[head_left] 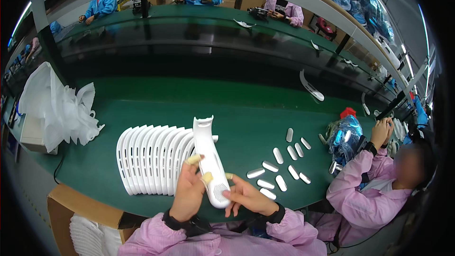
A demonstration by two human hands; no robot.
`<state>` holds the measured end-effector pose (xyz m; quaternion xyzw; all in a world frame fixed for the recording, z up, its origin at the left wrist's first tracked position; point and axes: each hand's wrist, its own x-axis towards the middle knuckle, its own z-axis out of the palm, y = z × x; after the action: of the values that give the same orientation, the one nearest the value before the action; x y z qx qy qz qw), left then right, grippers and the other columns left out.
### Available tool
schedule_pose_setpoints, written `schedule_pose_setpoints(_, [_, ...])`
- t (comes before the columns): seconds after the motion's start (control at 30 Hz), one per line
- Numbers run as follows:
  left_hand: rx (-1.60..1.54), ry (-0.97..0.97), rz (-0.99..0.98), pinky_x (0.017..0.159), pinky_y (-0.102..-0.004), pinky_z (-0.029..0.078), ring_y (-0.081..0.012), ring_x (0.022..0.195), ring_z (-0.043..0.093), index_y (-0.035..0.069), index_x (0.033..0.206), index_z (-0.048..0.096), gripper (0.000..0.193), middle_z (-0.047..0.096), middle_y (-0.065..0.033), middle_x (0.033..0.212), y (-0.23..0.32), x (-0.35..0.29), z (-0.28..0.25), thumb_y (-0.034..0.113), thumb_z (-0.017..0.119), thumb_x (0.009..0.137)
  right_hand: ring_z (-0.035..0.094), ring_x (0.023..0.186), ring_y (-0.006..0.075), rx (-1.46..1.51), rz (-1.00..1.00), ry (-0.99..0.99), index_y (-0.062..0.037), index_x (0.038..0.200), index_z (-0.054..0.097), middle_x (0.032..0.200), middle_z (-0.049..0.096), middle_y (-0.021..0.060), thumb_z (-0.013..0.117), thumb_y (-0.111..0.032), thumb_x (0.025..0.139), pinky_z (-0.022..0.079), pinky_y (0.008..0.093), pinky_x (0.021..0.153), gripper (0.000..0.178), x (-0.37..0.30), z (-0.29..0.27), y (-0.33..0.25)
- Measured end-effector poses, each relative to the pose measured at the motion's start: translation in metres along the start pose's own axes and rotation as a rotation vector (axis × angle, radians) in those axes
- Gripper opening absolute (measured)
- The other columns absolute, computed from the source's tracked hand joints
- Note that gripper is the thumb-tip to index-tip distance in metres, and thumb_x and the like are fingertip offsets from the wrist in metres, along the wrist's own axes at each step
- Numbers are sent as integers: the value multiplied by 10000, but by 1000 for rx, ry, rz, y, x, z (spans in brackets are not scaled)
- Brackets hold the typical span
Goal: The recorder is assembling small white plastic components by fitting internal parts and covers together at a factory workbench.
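Observation:
Between my hands is a white curved plastic housing (212, 159), tilted, with a notched upper end and a perforated grille near its lower end. My left hand (189, 187) grips its left side, and pale finger covers show on the thumb and a finger. My right hand (246, 196) pinches the lower right edge near the grille, also with a covered fingertip. Just left of the held piece, a row of similar white curved housings (151, 161) stands side by side on the green table (142, 109). Several small silvery oval covers (280, 183) lie scattered to the right.
White foam wrapping (57, 109) is heaped at the left edge. A cardboard box (85, 206) with white parts sits at lower left. Beside a pink-sleeved co-worker (365, 180) at right lies a blue plastic bag (346, 135). Across the table runs a dark conveyor (189, 61) carrying a white housing (311, 86).

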<state>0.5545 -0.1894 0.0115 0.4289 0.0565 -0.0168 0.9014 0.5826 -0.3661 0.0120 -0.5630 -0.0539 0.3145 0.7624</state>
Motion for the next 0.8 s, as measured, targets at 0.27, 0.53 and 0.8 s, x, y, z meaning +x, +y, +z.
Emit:
schedule_pose_setpoints(0.27, [1348, 111, 507, 1012, -409, 333, -369, 1187, 426, -4, 1102, 552, 380, 458, -196, 1242, 9, 8, -28, -84, 528, 732, 588, 545, 99, 59, -76, 214, 22, 1059, 516, 780, 604, 53, 575, -148, 912, 528, 233, 503, 232, 120, -80, -28])
schedule_pose_setpoints(0.53, [1709, 44, 545, 927, -454, 338, -368, 1116, 422, -72, 1123, 565, 381, 499, -200, 1170, 1, 5, -31, -12, 533, 748, 585, 1019, 367, -1248, -526, 834, 32, 1226, 508, 1206, 542, 233, 632, -135, 804, 488, 402, 863, 471, 141, -165, -40])
schedule_pose_setpoints(0.8, [1716, 35, 491, 853, -421, 338, -347, 1074, 430, -53, 1175, 537, 442, 520, -175, 1066, 3, 0, -11, 62, 607, 754, 654, 843, 300, -1744, 197, 1149, -11, 1006, 588, 974, 611, 133, 649, -97, 732, 538, 394, 694, 294, 87, -202, -43])
